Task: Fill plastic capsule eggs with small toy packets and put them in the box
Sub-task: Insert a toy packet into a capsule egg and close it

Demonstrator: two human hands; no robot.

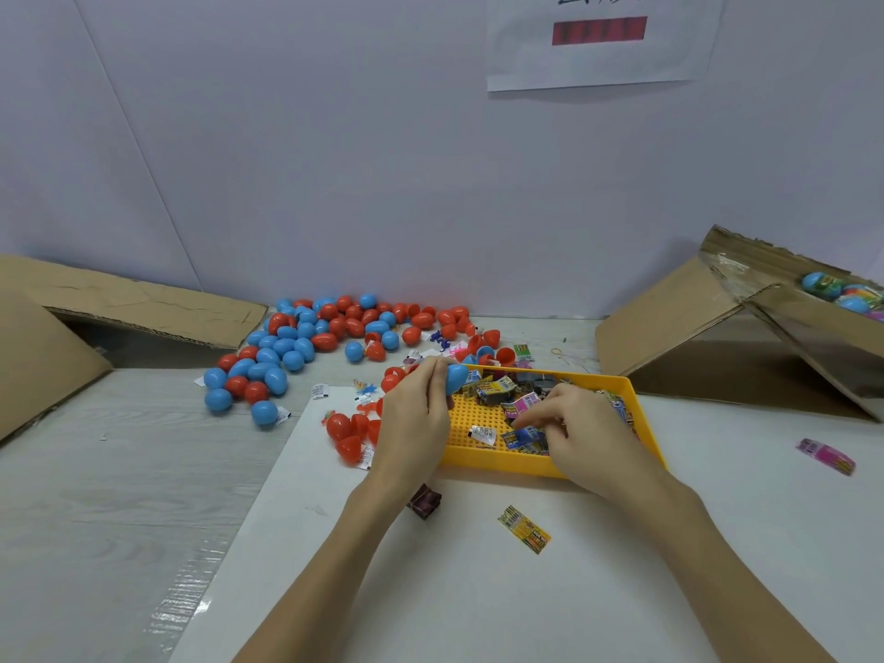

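Note:
My left hand [415, 413] grips a blue capsule egg [456, 378] over the left end of the yellow tray [497, 464]. My right hand [576, 430] reaches into the tray and pinches a small blue toy packet [525, 435] among several packets [497, 390]. A pile of blue and red eggs [306, 342] lies on the table behind and to the left. The cardboard box [784, 327] at the far right holds filled eggs [823, 285].
A yellow packet [524, 528] and a dark packet [425, 501] lie on the white sheet in front of the tray. A pink packet [826, 456] lies at the right. Flattened cardboard [95, 308] stands at the left. A wall with a paper notice [598, 45] is behind.

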